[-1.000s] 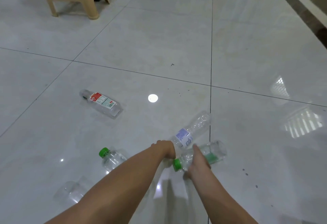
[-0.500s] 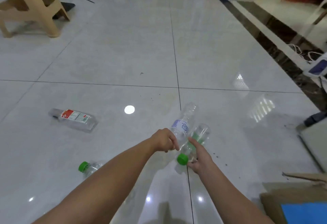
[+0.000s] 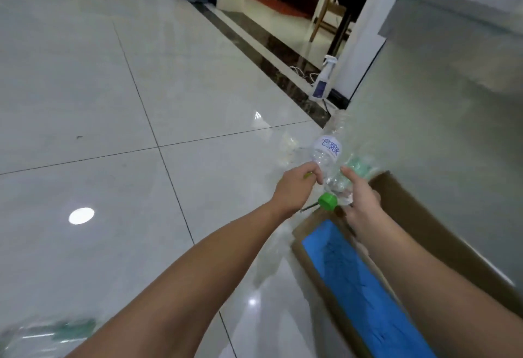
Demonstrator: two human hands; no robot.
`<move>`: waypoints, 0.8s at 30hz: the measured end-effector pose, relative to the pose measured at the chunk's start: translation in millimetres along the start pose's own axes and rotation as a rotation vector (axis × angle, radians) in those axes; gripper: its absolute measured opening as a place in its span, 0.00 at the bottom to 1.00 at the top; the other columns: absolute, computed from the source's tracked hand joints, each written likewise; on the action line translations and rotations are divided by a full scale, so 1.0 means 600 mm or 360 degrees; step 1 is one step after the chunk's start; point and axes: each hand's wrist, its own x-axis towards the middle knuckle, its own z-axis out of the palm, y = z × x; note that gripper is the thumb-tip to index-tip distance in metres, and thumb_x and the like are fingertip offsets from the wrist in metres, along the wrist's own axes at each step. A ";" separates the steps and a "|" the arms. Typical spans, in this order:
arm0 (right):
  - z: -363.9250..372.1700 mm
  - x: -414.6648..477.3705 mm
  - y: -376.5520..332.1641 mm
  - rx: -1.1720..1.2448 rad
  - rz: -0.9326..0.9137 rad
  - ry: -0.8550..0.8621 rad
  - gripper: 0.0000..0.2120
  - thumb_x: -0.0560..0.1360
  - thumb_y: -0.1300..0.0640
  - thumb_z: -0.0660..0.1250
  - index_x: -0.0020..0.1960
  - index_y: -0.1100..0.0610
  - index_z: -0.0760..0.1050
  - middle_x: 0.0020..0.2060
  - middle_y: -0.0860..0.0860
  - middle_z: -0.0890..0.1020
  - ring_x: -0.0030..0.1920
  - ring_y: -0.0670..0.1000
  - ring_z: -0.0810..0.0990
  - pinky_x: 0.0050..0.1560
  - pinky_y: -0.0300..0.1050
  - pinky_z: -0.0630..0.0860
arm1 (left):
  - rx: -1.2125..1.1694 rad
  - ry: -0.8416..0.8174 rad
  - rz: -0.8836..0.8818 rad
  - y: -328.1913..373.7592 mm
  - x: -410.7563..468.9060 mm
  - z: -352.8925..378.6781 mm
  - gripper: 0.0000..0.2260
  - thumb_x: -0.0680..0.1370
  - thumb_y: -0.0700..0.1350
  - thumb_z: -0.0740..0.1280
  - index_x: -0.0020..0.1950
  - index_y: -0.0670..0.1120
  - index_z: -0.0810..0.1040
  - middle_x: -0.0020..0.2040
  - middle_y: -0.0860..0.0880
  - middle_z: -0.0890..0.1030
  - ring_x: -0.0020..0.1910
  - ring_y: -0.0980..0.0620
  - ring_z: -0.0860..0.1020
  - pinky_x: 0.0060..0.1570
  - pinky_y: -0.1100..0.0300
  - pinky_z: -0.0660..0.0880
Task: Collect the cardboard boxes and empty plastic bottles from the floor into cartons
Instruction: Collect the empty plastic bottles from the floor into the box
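Left hand (image 3: pixel 297 188) gripping clear bottle with blue-print label (image 3: pixel 328 148). Right hand (image 3: pixel 360 202) gripping green-capped bottle (image 3: pixel 338 188), cap toward camera. Both bottles in air, touching, over near-left corner of open carton (image 3: pixel 424 216). Blurred bottle (image 3: pixel 48 332) on floor (image 3: pixel 113 103), bottom-left.

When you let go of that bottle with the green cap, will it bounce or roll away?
Probably light: the green-capped bottle looks clear and empty, pinched easily in the right hand. Being round, it may roll, though the cardboard carton below should catch it.
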 end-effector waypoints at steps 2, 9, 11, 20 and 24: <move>-0.054 0.008 -0.013 -0.0082 -0.0002 0.0250 0.28 0.63 0.53 0.78 0.56 0.63 0.69 0.46 0.58 0.81 0.47 0.57 0.82 0.49 0.53 0.79 | 0.0022 -0.0173 0.0066 0.019 -0.006 0.043 0.12 0.76 0.38 0.58 0.39 0.51 0.75 0.38 0.47 0.78 0.39 0.49 0.75 0.44 0.55 0.71; -0.171 0.031 0.031 -0.0312 0.0230 0.0577 0.34 0.66 0.50 0.76 0.65 0.62 0.68 0.54 0.58 0.79 0.46 0.58 0.80 0.48 0.52 0.78 | 0.0991 -0.0711 0.0265 0.019 -0.018 0.128 0.09 0.79 0.47 0.55 0.50 0.52 0.75 0.52 0.43 0.81 0.51 0.40 0.76 0.55 0.48 0.70; -0.174 0.050 0.054 -0.0341 0.0377 0.0482 0.28 0.70 0.49 0.72 0.64 0.62 0.70 0.56 0.58 0.79 0.42 0.57 0.79 0.43 0.51 0.77 | 0.1068 -0.0681 0.0292 0.014 -0.017 0.124 0.10 0.80 0.45 0.56 0.51 0.52 0.77 0.52 0.43 0.79 0.54 0.41 0.74 0.54 0.50 0.67; -0.045 0.009 0.031 -0.1126 -0.0125 0.0943 0.32 0.80 0.44 0.53 0.73 0.67 0.56 0.73 0.61 0.56 0.72 0.61 0.56 0.72 0.52 0.52 | 0.1223 -0.0610 0.0369 -0.012 -0.018 0.038 0.19 0.80 0.43 0.57 0.66 0.61 0.75 0.72 0.42 0.63 0.69 0.40 0.59 0.68 0.50 0.56; 0.051 -0.024 0.068 -0.1459 -0.0702 0.0682 0.29 0.79 0.44 0.54 0.71 0.65 0.60 0.72 0.64 0.59 0.71 0.62 0.57 0.72 0.56 0.52 | 0.1154 -0.0469 0.0287 -0.037 -0.028 -0.035 0.21 0.79 0.41 0.58 0.70 0.58 0.71 0.78 0.44 0.54 0.75 0.43 0.50 0.73 0.50 0.48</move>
